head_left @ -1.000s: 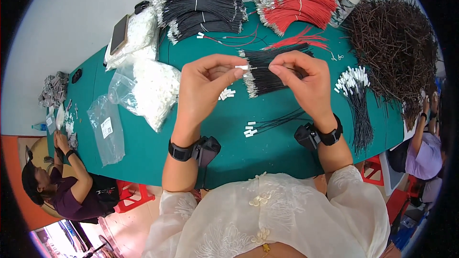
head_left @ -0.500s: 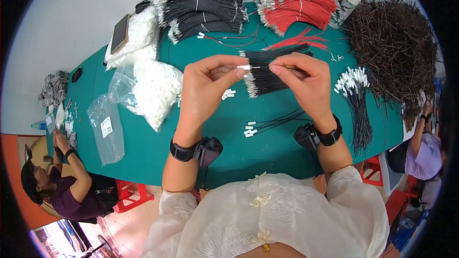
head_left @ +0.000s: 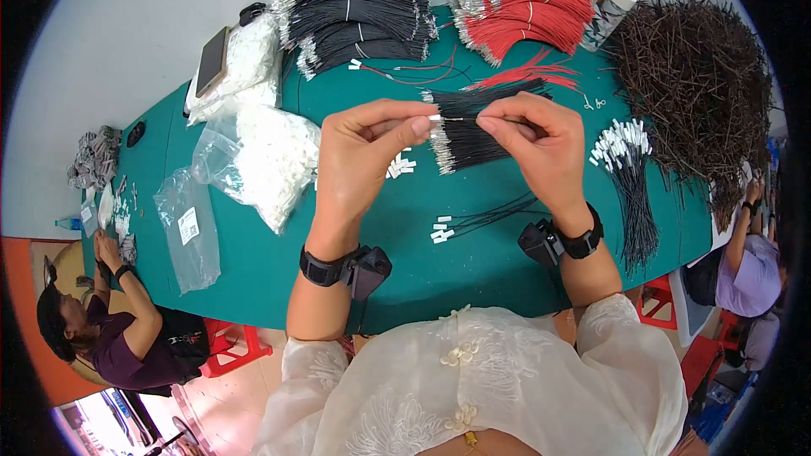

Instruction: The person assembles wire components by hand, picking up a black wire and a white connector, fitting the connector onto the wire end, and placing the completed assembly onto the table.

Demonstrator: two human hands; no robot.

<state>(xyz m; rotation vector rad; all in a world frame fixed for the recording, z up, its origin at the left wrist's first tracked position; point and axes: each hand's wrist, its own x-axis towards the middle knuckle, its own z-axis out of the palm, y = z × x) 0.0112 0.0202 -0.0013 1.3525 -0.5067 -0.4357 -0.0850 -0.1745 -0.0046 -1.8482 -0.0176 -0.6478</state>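
Observation:
Above the table, my left hand (head_left: 359,152) is closed in a pinch on a small white connector housing (head_left: 436,118), with only its end showing past the fingertips. Facing it, my right hand (head_left: 545,143) pinches a thin wire whose metal tip (head_left: 454,120) points toward the housing. Whether the tip is inside the housing I cannot tell. Beneath the fingertips lies a row of black wires (head_left: 473,139) with metal ends. Nearer me are several black wires with white housings (head_left: 442,228). Loose white housings (head_left: 401,166) lie beside my left hand.
Bags of white parts (head_left: 274,160) and a phone (head_left: 212,62) are left. Black wire bundles (head_left: 359,8) and red ones (head_left: 532,4) fill the back. On the right are a housed-wire bunch (head_left: 629,177) and a dark brown heap (head_left: 693,84). People (head_left: 118,329) sit at both sides.
My left fingers have shifted slightly over the white housing, so less of it shows. More loose housings show beside that hand. My right hand stays nearly in place.

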